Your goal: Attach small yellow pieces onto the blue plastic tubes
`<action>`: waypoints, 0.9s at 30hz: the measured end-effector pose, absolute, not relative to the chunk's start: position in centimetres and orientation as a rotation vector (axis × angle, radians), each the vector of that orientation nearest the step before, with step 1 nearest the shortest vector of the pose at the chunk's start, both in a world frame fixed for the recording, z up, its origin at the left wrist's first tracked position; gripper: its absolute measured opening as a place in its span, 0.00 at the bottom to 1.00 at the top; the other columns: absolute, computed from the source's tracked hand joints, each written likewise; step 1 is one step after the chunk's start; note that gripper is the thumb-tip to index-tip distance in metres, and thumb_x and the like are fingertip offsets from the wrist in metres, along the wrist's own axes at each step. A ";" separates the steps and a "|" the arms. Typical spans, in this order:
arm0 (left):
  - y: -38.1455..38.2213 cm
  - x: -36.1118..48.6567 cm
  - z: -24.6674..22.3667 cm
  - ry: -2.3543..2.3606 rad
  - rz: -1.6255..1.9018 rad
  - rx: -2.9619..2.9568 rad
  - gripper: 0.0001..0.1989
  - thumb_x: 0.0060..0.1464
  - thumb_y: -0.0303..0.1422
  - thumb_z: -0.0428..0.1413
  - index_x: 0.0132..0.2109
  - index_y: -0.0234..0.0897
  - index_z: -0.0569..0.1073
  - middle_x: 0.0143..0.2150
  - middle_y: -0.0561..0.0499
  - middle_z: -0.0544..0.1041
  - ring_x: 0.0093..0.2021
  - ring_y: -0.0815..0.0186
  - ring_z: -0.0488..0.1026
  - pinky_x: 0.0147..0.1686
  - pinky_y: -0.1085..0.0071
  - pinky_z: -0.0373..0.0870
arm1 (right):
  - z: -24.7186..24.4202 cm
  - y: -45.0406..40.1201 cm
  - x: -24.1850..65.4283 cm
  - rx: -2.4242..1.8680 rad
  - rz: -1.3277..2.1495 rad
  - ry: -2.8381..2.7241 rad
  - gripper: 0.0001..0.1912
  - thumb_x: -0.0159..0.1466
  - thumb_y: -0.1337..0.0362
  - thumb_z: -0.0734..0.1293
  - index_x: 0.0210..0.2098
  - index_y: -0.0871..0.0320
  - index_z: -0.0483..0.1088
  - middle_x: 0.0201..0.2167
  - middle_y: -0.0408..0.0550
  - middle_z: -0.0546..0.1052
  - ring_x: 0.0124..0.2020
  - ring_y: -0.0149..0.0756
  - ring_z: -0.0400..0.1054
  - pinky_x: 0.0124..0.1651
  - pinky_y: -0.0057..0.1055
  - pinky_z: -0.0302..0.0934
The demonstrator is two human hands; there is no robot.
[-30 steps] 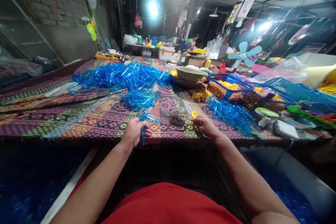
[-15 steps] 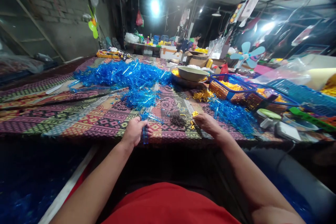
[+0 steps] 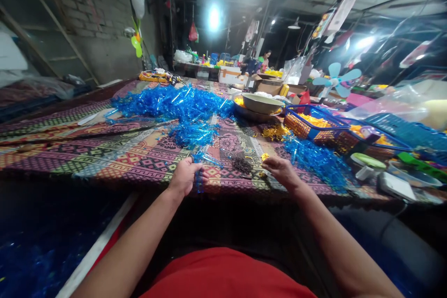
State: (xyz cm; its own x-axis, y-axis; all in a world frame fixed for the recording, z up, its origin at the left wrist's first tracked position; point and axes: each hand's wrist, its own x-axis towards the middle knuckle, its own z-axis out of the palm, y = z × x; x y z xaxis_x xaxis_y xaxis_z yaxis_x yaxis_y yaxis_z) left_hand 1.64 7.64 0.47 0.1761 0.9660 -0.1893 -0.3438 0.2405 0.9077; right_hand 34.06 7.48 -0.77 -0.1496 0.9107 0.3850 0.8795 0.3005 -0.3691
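My left hand (image 3: 185, 177) is closed on a clear blue plastic piece (image 3: 199, 181) at the table's front edge. My right hand (image 3: 281, 171) is pinched low over the cloth, beside small yellow pieces (image 3: 265, 156); what its fingertips hold is too small to make out. Between my hands lies a small pile of dark pieces (image 3: 242, 165). A large heap of blue plastic pieces (image 3: 174, 102) spreads behind my left hand, and another blue pile (image 3: 317, 160) is to the right of my right hand. More yellow pieces (image 3: 275, 132) lie beyond it.
Blue baskets (image 3: 316, 123) of yellow pieces stand at the right, beside stacked bowls (image 3: 262, 104). Further right are a green-lidded container (image 3: 368, 160), a white device (image 3: 397, 187) and a small fan (image 3: 337, 79). A person (image 3: 266, 59) is at the far back.
The whole view has shifted slightly, so the table contents appear further right. My right hand has moved slightly over the small yellow pieces. My left hand keeps its hold on the blue piece.
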 end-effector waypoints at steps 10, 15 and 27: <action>2.4 2.7 1.2 0.748 0.962 0.861 0.09 0.45 0.26 0.57 0.37 0.32 0.69 0.28 0.49 0.74 0.23 0.67 0.74 0.25 0.69 0.73 | 2.5 3.1 19.6 -0.995 0.666 -1.678 0.06 0.55 0.61 0.69 0.29 0.58 0.74 0.25 0.45 0.75 0.27 0.32 0.68 0.31 0.28 0.64; 1.5 2.9 1.5 0.816 0.982 0.926 0.11 0.44 0.28 0.58 0.37 0.32 0.70 0.26 0.50 0.75 0.21 0.67 0.73 0.23 0.70 0.72 | 2.2 2.9 18.0 -0.900 0.515 -1.795 0.05 0.58 0.62 0.67 0.29 0.55 0.75 0.27 0.46 0.74 0.29 0.33 0.69 0.32 0.29 0.65; 0.4 3.2 1.6 0.927 1.033 0.985 0.08 0.44 0.29 0.54 0.36 0.34 0.69 0.23 0.53 0.72 0.18 0.69 0.71 0.19 0.73 0.70 | 0.7 3.3 18.0 -0.823 0.170 -2.033 0.07 0.61 0.66 0.63 0.34 0.54 0.75 0.30 0.49 0.74 0.30 0.32 0.68 0.31 0.29 0.65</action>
